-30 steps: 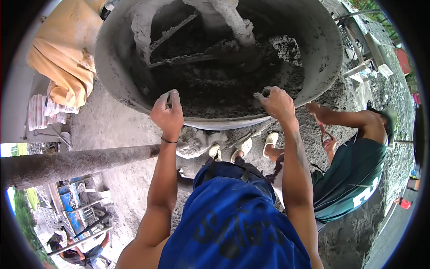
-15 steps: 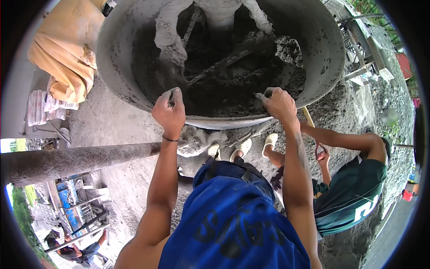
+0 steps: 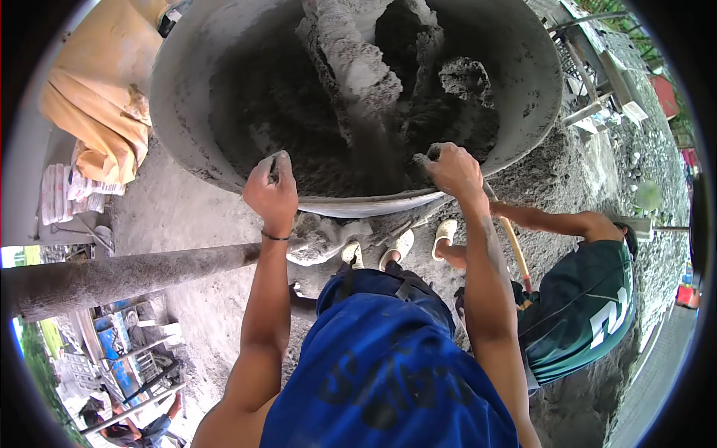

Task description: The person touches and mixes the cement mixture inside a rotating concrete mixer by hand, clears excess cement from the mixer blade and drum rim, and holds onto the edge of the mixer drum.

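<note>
A large round mixer drum [image 3: 179,112] stands in front of me with dark wet mortar [image 3: 299,149] inside. Its cement-caked mixing arm [image 3: 358,67] reaches down into the mix. My left hand [image 3: 271,196] is at the near rim on the left, fingers curled and tips pressed together. Over the same rim, further right, my right hand [image 3: 454,175] is curled likewise, thumb toward the fingers. Grey mortar coats the fingertips of both. Whether they grip the rim or pinch something small is hidden.
At my right a co-worker in a green shirt [image 3: 582,313] bends over, holding a wooden-handled tool [image 3: 514,246]. A thick pole [image 3: 134,276] crosses on the left. Stacked bags [image 3: 63,190] and a tan tarp [image 3: 104,97] lie beyond. Another person [image 3: 123,429] is at lower left.
The mixing arms have turned inside the drum. The co-worker has bent lower and the tool handle has shifted. My hands stay at the rim; the view has shifted slightly.
</note>
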{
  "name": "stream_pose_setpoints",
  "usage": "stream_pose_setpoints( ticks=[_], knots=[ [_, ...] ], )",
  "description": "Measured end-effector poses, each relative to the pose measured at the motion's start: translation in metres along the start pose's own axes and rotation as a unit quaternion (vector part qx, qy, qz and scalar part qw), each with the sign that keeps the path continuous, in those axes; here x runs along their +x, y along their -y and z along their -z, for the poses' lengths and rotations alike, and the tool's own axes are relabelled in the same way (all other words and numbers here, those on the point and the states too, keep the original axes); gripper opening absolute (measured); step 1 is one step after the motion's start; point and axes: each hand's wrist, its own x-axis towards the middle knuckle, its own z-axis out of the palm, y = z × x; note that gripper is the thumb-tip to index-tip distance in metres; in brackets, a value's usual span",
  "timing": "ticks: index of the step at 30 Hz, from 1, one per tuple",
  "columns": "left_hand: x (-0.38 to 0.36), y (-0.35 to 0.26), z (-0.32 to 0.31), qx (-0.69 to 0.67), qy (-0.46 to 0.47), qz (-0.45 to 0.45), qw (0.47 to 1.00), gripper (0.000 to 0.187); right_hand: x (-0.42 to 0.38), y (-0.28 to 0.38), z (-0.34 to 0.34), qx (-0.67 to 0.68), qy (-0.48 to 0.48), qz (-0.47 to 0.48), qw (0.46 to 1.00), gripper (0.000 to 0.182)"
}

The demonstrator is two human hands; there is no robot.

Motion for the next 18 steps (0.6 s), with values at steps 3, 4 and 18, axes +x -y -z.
stream_pose_setpoints(
  ticks=[3, 4, 18],
  knots=[
    [0.000, 0.004, 0.000, 0.021, 0.007, -0.026, 0.999, 0.018, 0.000, -0.001, -0.002, 0.002, -0.009, -0.012, 1.000, 0.044],
    [0.000, 0.005, -0.001, 0.020, 0.006, -0.023, 1.000, 0.018, 0.001, -0.002, -0.003, 0.002, -0.010, -0.013, 1.000, 0.044],
    [0.000, 0.004, -0.001, 0.014, 0.000, -0.022, 1.000, 0.017, -0.003, 0.006, 0.005, 0.008, 0.003, -0.004, 1.000, 0.039]
  ],
)
